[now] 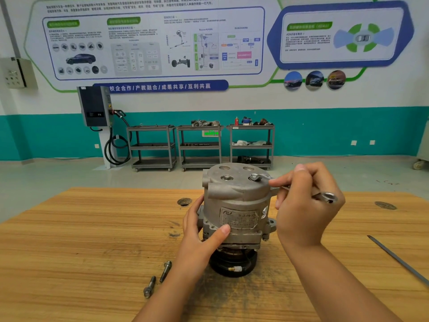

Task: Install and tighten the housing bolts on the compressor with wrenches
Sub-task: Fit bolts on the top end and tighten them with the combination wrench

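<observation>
Table (pixel 92 228), near left: 2 loose bolts (pixel 149 287) lying side by side, heads toward the camera, just left of the left forearm. Left hand (pixel 202 231) wraps the lower housing, thumb across the front below the label and fingers round the left side, grasping it. 1 compressor (pixel 236 205) stands upright mid-table, pulley end down. Its top face shows 1 seated bolt head (pixel 226 178) front-left and 2 open ports (pixel 224 168) at the rear. Behind it, against the far wall, are 3 carts (pixel 199 145) in a row. 1 wrench (pixel 292 185): one end sits on the top-face front-right spot, and the other end pokes out past the right hand (pixel 306 205), whose fingers are curled round the shank, thumb up. Far right: 1 thin dark rod (pixel 399 260) lies diagonally on the table, well apart from the compressor.
</observation>
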`<state>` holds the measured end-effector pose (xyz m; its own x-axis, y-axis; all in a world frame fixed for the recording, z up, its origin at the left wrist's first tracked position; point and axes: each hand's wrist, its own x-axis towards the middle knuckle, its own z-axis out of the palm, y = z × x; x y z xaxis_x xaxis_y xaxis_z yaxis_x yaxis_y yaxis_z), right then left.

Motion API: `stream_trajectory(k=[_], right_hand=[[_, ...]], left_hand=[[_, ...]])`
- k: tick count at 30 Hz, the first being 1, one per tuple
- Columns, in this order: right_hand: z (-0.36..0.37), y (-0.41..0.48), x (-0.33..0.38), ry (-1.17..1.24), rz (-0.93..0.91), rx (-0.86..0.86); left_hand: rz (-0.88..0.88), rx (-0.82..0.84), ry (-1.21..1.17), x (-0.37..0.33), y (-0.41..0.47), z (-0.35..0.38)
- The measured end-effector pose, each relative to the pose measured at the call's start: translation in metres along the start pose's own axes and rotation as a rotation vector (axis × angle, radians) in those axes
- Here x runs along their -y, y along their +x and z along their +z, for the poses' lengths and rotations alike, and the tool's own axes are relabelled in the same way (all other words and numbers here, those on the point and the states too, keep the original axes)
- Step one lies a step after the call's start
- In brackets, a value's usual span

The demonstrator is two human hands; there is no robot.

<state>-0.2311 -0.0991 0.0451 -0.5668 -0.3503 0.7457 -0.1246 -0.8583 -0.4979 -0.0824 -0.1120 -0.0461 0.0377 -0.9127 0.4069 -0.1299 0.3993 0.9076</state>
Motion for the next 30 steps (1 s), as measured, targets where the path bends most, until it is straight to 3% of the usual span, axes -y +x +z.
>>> stream_trajectory(k=[6,12,19,24,30], right_hand=[[0.004,-0.005,0.005,-0.107,-0.107,0.123],[0.008,-0.012,0.014,-0.309,-0.363,0.36],[0.013,-0.025,0.009,-0.407,-0.397,0.65],[0.012,-0.023,0.004,-0.491,-0.521,0.738],[0.012,-0.017,0.005,-0.508,-0.584,0.636]], left_hand=[[0.0,-0.006,0.019,0.001,0.001,0.0],[0.01,-0.008,0.026,0.0,0.0,0.0],[0.018,-0.017,0.043,-0.002,0.0,0.001],[-0.007,-0.01,0.039,-0.002,0.0,0.001],[-0.005,0.002,0.047,-0.006,-0.002,0.0]])
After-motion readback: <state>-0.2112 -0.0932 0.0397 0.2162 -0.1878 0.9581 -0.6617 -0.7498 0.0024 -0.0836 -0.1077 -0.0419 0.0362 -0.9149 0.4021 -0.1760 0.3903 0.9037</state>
